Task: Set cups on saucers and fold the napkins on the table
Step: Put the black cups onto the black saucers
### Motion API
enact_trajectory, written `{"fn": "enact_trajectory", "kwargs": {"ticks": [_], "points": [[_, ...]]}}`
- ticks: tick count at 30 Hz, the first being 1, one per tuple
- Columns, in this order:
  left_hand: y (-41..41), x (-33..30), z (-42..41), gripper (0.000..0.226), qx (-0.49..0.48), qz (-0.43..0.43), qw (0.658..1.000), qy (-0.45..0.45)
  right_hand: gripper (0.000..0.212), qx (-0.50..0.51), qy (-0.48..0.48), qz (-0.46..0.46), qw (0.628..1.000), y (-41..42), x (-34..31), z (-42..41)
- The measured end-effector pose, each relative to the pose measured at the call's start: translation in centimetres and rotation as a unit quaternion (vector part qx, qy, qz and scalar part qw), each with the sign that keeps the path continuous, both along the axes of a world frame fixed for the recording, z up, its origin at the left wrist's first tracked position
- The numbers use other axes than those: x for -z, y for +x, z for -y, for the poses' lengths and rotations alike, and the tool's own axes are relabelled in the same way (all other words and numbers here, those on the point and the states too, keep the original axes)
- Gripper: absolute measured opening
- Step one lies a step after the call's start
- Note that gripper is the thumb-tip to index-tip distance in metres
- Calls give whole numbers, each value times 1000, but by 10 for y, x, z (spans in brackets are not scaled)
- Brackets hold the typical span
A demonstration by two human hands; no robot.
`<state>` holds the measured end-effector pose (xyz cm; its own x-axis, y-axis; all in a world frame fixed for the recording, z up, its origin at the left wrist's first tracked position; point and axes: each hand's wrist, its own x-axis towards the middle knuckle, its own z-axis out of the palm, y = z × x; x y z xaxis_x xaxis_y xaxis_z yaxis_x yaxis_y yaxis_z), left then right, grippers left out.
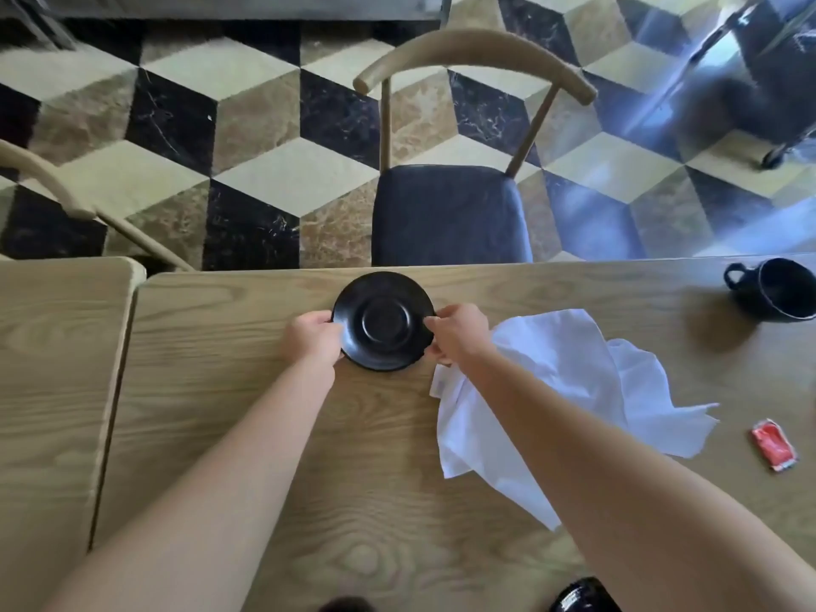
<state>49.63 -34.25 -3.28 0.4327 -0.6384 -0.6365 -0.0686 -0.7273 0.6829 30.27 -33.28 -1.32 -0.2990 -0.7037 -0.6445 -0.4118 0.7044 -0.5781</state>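
Observation:
A black saucer (pixel 383 321) lies near the far edge of the wooden table (pixel 309 435). My left hand (pixel 311 337) grips its left rim and my right hand (pixel 459 331) pinches its right rim. A crumpled white napkin (pixel 569 382) lies unfolded just right of the saucer, partly under my right forearm. A black cup (pixel 777 289) stands at the far right of the table, empty, with its handle to the left. Another glossy black object (pixel 583 596) shows at the bottom edge; I cannot tell what it is.
A red sachet (pixel 773 443) lies on the table right of the napkin. A chair with a dark seat (pixel 446 214) stands behind the far edge. A second table (pixel 57 368) adjoins on the left, with another chair's backrest (pixel 48 183) beyond it.

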Motion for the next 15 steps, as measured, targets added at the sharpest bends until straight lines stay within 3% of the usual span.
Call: {"fn": "enact_trajectory", "kwargs": {"ticks": [4, 11, 15], "points": [[-13, -10, 8, 27, 20, 22, 999, -24, 18, -25, -42, -27, 998, -17, -1, 13], [-95, -24, 45, 15, 110, -10, 991, -78, 19, 66, -124, -55, 989, -109, -20, 28], [-142, -21, 52, 31, 140, -7, 987, -73, 18, 86, -129, -87, 984, -153, -13, 25]]}}
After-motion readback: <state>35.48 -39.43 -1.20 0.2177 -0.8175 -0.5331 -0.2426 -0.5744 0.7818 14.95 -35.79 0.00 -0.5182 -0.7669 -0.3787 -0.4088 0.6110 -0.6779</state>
